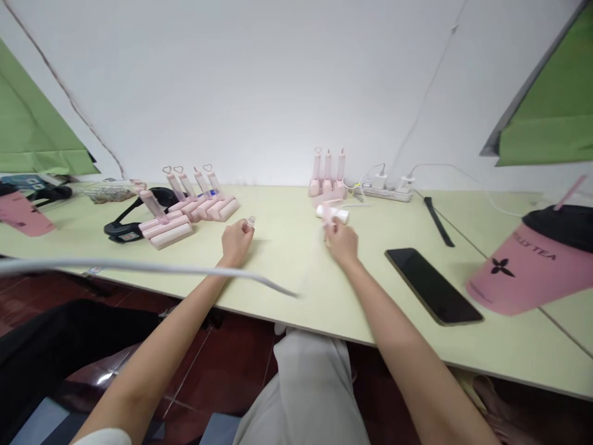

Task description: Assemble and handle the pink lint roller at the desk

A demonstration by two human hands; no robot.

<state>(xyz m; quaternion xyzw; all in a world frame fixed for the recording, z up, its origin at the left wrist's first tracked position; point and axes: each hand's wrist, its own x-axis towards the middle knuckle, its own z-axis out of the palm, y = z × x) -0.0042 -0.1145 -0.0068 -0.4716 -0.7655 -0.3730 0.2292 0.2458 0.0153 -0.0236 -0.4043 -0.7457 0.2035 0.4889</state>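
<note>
cap (251,220), small and clear, sat pinched in the curled fingers of the left hand (236,241) on the table (287,259). right hand (341,242) closed its fingers on a pink tube (330,217), just before the pink stands (328,179).

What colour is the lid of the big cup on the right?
Black, on the pink plastic cup; clearest in the head view.

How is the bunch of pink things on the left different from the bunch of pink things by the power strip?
The left pink group has more pieces; the group by the power strip has about three. The left group's tubes lean over; the other group's stand upright. The left group sits beside a black headset; the other sits next to the power strip. Both are pink, with heart-shaped tops, on the pale green table.
</note>
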